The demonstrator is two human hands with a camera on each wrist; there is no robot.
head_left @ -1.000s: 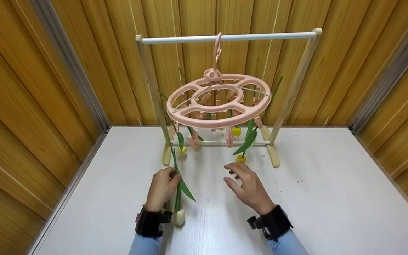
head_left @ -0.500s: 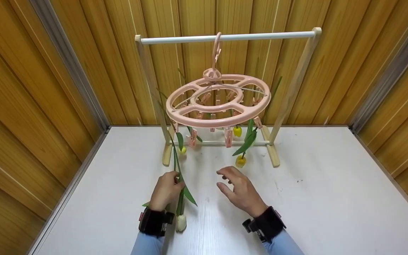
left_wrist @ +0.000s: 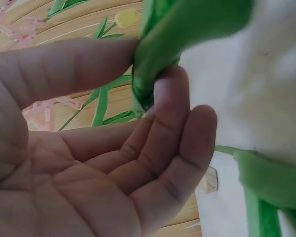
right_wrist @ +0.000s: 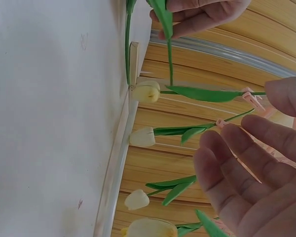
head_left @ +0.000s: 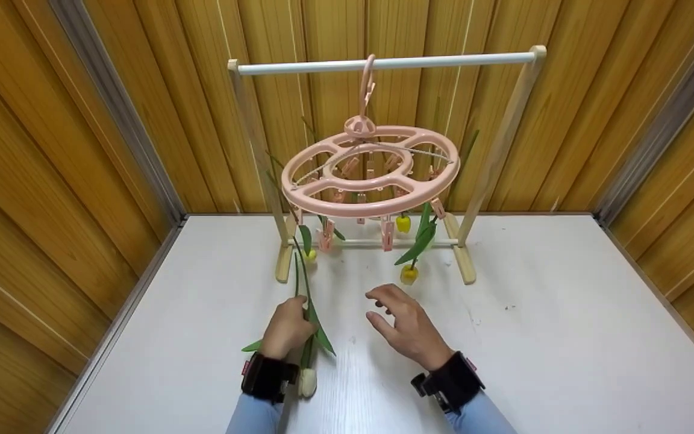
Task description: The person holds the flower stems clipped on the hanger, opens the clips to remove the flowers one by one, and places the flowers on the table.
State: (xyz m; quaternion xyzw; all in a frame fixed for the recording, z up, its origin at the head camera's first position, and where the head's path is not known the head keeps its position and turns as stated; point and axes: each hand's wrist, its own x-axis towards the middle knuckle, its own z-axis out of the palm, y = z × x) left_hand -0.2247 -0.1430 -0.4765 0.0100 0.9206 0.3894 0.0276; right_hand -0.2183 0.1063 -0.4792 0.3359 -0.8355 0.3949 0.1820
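Note:
My left hand [head_left: 288, 328] pinches an artificial tulip by its green stem and leaves [left_wrist: 175, 42] between thumb and fingers. Its white bloom [head_left: 308, 383] points down toward my body, and the thin stem end reaches up toward the rack. A second stem [head_left: 297, 271] and a leaf [head_left: 252, 346] show beside and under this hand, close to the table. My right hand [head_left: 410, 325] hovers over the table with loosely curved fingers and holds nothing. In front of it hangs a yellow tulip [head_left: 409, 275], bloom down, from a pink clip [head_left: 438, 208].
A pink oval clip hanger [head_left: 371, 208] hangs by its hook from the white bar [head_left: 443, 61] of a wooden-legged rack. Several tulips hang bloom-down from its clips; two front clips, such as this one [head_left: 387, 235], hold nothing. Wood-patterned walls [head_left: 70, 181] enclose the white table [head_left: 564, 337].
My left hand has moved slightly right and toward my body, carrying the tulip. My right hand has drawn a little left and nearer, revealing more of the hanging yellow bloom.

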